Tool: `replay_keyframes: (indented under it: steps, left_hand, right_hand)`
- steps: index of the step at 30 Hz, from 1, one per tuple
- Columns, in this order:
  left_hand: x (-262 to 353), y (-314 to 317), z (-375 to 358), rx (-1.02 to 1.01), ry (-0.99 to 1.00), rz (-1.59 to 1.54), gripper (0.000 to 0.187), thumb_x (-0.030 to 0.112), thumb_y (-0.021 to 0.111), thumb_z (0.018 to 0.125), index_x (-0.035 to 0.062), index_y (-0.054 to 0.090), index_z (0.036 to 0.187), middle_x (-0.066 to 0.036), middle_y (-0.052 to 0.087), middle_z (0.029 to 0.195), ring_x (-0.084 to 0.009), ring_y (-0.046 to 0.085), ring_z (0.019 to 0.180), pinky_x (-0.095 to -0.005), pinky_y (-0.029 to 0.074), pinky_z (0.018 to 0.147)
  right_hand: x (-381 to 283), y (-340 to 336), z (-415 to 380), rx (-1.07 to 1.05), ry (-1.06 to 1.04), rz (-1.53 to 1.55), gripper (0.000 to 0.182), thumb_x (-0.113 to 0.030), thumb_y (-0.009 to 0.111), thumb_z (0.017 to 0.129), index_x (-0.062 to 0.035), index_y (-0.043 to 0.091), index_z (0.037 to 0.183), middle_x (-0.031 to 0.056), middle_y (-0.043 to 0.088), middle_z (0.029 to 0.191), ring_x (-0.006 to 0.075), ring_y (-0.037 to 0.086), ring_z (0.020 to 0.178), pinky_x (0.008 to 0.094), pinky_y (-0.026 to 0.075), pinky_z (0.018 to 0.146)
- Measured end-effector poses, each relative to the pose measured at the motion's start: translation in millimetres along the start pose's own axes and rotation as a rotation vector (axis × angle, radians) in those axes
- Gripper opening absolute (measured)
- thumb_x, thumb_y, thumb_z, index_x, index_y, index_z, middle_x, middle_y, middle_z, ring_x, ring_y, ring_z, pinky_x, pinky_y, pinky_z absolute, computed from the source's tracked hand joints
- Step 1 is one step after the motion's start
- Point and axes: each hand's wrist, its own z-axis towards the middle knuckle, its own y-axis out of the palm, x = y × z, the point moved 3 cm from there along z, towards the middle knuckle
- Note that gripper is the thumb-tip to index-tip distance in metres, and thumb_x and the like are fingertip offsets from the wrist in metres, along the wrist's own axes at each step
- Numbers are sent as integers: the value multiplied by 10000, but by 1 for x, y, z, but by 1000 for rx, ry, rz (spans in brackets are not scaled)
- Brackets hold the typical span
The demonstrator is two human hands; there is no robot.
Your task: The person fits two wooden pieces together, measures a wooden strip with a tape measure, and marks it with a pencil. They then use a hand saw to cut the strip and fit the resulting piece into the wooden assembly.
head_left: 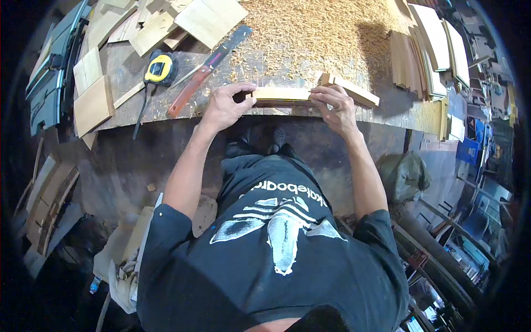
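Note:
A short pale wooden strip (283, 94) spans the gap between my two hands at the front edge of the workbench. My left hand (227, 106) pinches its left end between thumb and fingers. At the other end, my right hand (335, 106) grips the strip with bent fingers. Just beyond my right hand lies a second wooden strip (357, 92), slanted on the bench. Left of my left hand rests a saw (191, 91) with an orange-red handle and a dark blade. A yellow and black tape measure (159, 68) sits farther left.
Wood shavings (310, 39) cover the back middle of the workbench (127, 113). Loose boards (210, 22) are piled at the back left. Stacked wooden panels (412, 63) stand on the right. A blue-grey case (52, 77) is at the far left.

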Motion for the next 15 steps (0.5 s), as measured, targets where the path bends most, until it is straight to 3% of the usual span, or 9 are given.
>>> replay_keyframes:
  steps: [8, 15]
  left_hand:
    - [0, 0, 3, -19, -38, 31, 298, 129, 780, 893, 32, 777, 1175, -104, 778, 1201, -189, 706, 1170, -332, 508, 1067]
    - [-4, 1, 3, -18, -14, 26, 312, 148, 775, 891, 42, 766, 1184, -114, 791, 1118, -183, 742, 1047, -326, 557, 975]
  right_hand:
    - [6, 5, -6, 54, -28, -1, 160, -116, 790, 830, -117, 812, 989, 9, 781, 1104, 251, 671, 951, 370, 580, 849]
    - [11, 4, -5, 6, -10, 53, 148, -94, 810, 832, -83, 805, 979, 14, 783, 1086, 244, 674, 940, 368, 576, 841]
